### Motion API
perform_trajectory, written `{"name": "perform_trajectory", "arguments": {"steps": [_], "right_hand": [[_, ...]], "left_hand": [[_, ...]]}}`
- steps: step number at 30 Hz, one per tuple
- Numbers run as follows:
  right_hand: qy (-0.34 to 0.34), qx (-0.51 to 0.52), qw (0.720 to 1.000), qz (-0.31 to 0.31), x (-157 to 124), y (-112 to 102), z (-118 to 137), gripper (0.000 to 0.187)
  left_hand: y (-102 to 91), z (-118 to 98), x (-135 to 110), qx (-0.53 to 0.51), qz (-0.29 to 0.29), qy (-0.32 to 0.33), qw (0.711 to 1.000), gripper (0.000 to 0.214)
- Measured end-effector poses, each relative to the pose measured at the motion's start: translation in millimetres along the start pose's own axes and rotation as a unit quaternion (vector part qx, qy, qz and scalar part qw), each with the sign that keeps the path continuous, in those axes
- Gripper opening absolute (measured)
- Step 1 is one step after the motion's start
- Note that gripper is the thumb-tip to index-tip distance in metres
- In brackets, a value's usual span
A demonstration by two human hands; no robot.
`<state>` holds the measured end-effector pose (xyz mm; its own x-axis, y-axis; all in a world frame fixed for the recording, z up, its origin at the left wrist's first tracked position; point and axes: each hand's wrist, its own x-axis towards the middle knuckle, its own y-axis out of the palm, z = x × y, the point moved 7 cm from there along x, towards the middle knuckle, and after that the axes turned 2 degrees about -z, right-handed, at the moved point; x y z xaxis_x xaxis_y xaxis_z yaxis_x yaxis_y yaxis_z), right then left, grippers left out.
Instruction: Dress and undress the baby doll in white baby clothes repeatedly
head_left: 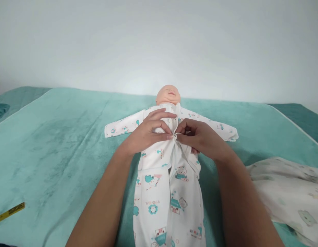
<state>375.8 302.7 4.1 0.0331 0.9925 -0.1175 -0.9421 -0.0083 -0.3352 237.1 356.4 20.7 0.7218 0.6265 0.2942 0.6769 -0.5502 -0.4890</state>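
Head view: the doll (169, 95) lies face up on a teal sheet (71, 144), long axis running straight away from the person, head at the far end. It's got a white printed outfit (153, 197) on, both sleeves (122, 127) spread out sideways. The front opens along that same axis, and there's a small white fastening (174, 136) on it around the middle of the torso, right between the 2 hands. Left hand (152, 132) has thumb and index pinching at it; right hand (200, 135) pinches the cloth just on the other side, tips nearly touching, so neither is really nearer. Button or knot? Too small to tell. Rumpled cloth (284, 185) off right, yellow strip (9, 213) lower left.
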Motion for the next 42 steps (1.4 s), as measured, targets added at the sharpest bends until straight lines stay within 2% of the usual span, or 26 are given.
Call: {"name": "perform_trajectory", "arguments": {"steps": [4,11,21,30,35,39,42], "right_hand": [[-0.001,0.004,1.000,0.016,0,0,0,0.015],[0.006,-0.008,1.000,0.003,-2,1,2,0.014],[0.002,-0.005,1.000,0.021,-2,2,3,0.010],[-0.015,-0.038,0.999,-0.005,-2,3,5,0.007],[-0.016,-0.049,0.998,-0.027,-2,2,4,0.010],[-0.009,-0.038,0.999,-0.032,-1,2,3,0.011],[-0.014,-0.027,0.999,-0.032,0,2,4,0.013]], "left_hand": [[-0.9,2,1,-0.006,-0.010,-0.009,1.000,0.008],[-2.3,3,1,-0.011,-0.007,-0.015,1.000,0.008],[-4.1,3,-1,-0.003,-0.024,-0.017,1.000,0.008],[-6.1,0,-3,0.007,-0.018,-0.030,0.999,0.010],[0.0,-7,-9,0.034,0.008,-0.053,0.998,0.008],[1.1,-10,-9,0.087,-0.028,-0.039,0.995,0.006],[2.3,-9,-7,0.084,-0.035,-0.027,0.995,0.005]]}}
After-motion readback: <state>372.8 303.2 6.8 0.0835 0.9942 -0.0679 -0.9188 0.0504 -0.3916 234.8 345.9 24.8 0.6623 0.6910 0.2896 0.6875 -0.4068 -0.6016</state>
